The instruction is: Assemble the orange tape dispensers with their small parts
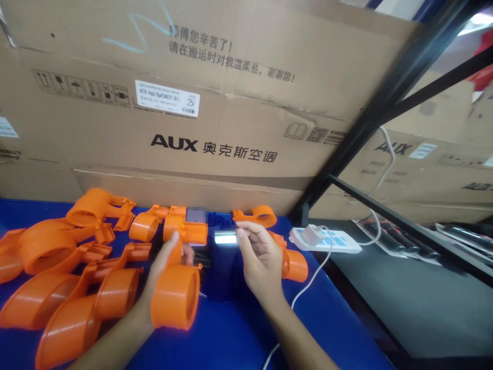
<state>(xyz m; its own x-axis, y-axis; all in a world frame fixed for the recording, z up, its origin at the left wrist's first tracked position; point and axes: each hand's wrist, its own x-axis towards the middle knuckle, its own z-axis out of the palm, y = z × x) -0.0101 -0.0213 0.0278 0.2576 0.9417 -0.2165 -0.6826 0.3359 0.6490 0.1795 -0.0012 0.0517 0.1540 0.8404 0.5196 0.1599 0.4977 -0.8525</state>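
Note:
My left hand (166, 264) is wrapped round an orange plastic tape-dispenser body (175, 295), its round drum end toward me. My right hand (257, 254) pinches a small shiny metal blade piece (225, 238) between thumb and fingertips, held just right of the dispenser's top. Both hands hover over a blue table (227, 334). Another orange dispenser with a grey metal plate (188, 226) lies just behind my hands.
Several orange dispenser bodies (65, 277) are piled on the left; more lie near my right hand (295, 263). A large AUX cardboard box (215, 103) walls the back. A white power strip (327, 240) with plug and cable lies right, beside a black metal shelf frame (385, 97).

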